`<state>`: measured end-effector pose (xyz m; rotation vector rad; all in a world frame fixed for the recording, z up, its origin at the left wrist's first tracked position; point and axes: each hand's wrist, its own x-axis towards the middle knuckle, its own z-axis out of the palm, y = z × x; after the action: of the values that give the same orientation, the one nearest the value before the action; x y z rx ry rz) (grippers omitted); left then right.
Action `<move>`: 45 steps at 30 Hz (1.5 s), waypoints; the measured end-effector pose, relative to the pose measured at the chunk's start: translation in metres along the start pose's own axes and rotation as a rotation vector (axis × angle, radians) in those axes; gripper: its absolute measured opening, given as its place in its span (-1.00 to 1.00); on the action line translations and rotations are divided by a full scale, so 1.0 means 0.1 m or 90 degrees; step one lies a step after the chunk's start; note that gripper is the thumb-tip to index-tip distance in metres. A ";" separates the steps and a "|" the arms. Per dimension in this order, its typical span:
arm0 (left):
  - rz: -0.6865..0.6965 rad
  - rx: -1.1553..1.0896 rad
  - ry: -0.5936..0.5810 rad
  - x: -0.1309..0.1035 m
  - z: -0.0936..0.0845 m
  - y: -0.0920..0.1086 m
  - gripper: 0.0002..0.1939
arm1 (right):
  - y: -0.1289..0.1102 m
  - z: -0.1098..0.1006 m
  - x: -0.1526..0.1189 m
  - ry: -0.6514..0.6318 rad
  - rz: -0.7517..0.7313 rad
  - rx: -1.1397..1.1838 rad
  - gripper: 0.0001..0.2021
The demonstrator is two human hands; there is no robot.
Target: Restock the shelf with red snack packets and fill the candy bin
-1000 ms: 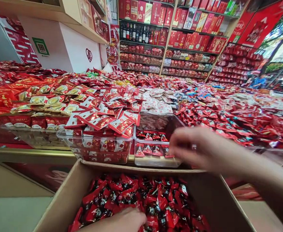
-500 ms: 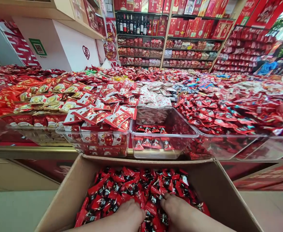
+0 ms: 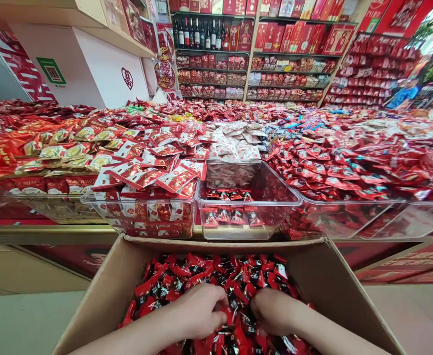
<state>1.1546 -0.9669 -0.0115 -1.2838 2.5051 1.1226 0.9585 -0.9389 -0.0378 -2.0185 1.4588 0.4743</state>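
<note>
An open cardboard box [image 3: 349, 281] holds a heap of small red and black wrapped candies [image 3: 168, 278]. My left hand [image 3: 203, 310] is over the heap with its fingers curled and thumb bent, touching a red wrapper. Close on its right, my right hand [image 3: 273, 310] reaches into the candies, its fingertips hidden among them. Behind the box stands a clear plastic bin [image 3: 238, 231] with several red-wrapped candies [image 3: 234, 215] standing in rows at its bottom.
Left of that bin is a clear bin [image 3: 138, 217] heaped with red and white packets. More full bins [image 3: 342, 217] stand on the right. Shelves [image 3: 253, 59] with bottles and red boxes rise behind. A person in blue [image 3: 403, 96] is at the far right.
My left hand has risen out of the candies and moved slightly up, with more of it showing. My right hand has turned inward, its fingers deeper in the heap. The view has shifted slightly.
</note>
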 end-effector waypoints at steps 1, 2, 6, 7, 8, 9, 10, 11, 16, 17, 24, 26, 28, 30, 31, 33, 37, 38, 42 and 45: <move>-0.002 -0.019 0.020 0.01 -0.02 0.00 -0.72 | 0.04 0.00 0.01 0.037 -0.026 0.053 -0.93; -0.004 -0.045 0.046 0.02 -0.03 0.01 -0.68 | 0.08 -0.01 0.01 0.076 -0.061 0.108 -0.96; 0.023 -0.257 0.051 0.10 -0.06 0.04 -0.44 | 0.10 -0.15 -0.04 0.142 -0.177 0.385 -0.90; 0.030 -0.318 0.029 0.11 -0.06 0.06 -0.43 | 0.08 -0.19 -0.06 0.136 -0.188 0.467 -0.86; 0.029 -0.374 0.010 0.13 -0.07 0.08 -0.46 | 0.06 -0.22 -0.08 0.128 -0.193 0.546 -0.82; 0.020 -0.425 -0.004 0.13 -0.08 0.11 -0.51 | 0.04 -0.25 -0.10 0.122 -0.195 0.615 -0.79; 0.003 -0.473 -0.010 0.13 -0.10 0.13 -0.57 | 0.02 -0.28 -0.12 0.121 -0.194 0.674 -0.78; -0.015 -0.520 -0.011 0.12 -0.12 0.16 -0.63 | 0.01 -0.29 -0.14 0.122 -0.192 0.722 -0.76; -0.072 -0.700 -0.016 0.06 -0.20 0.23 -0.71 | -0.03 -0.33 -0.19 0.105 -0.194 0.862 -0.74; -0.080 -0.719 -0.013 0.05 -0.21 0.23 -0.70 | -0.04 -0.33 -0.19 0.111 -0.189 0.878 -0.73; -0.103 -0.716 -0.018 0.04 -0.26 0.19 -0.66 | -0.12 -0.31 -0.19 0.188 -0.197 0.898 -0.70; -0.117 -0.699 -0.002 0.03 -0.27 0.21 -0.68 | -0.12 -0.31 -0.17 0.207 -0.188 0.879 -0.70; -0.127 -0.706 0.038 0.02 -0.27 0.24 -0.68 | -0.12 -0.30 -0.15 0.255 -0.155 0.838 -0.71; -0.137 -0.719 0.075 0.01 -0.25 0.27 -0.68 | -0.13 -0.28 -0.15 0.373 -0.120 0.726 -0.75; -0.140 -0.724 0.092 0.01 -0.24 0.27 -0.68 | -0.15 -0.27 -0.16 0.434 -0.115 0.650 -0.77; -0.148 -0.717 0.113 0.00 -0.19 0.27 -0.69 | -0.21 -0.25 -0.19 0.496 -0.131 0.519 -0.80; -0.134 -0.656 0.095 0.00 -0.08 0.24 -0.74 | -0.38 -0.21 -0.28 0.435 -0.168 0.426 -0.71; -0.128 -0.651 0.076 0.00 -0.07 0.24 -0.74 | -0.42 -0.20 -0.30 0.426 -0.170 0.410 -0.70; -0.093 -0.747 0.003 -0.04 -0.11 0.28 -0.71 | -0.48 -0.20 -0.32 0.423 -0.205 0.357 -0.73; -0.072 -0.835 0.005 -0.08 -0.23 0.29 -0.67 | -0.46 -0.28 -0.40 0.468 -0.239 0.299 -0.72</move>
<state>1.1431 -0.9653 0.0247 -1.4911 1.4637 2.8558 0.9875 -0.9181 0.0191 -2.0711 1.3359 -0.7756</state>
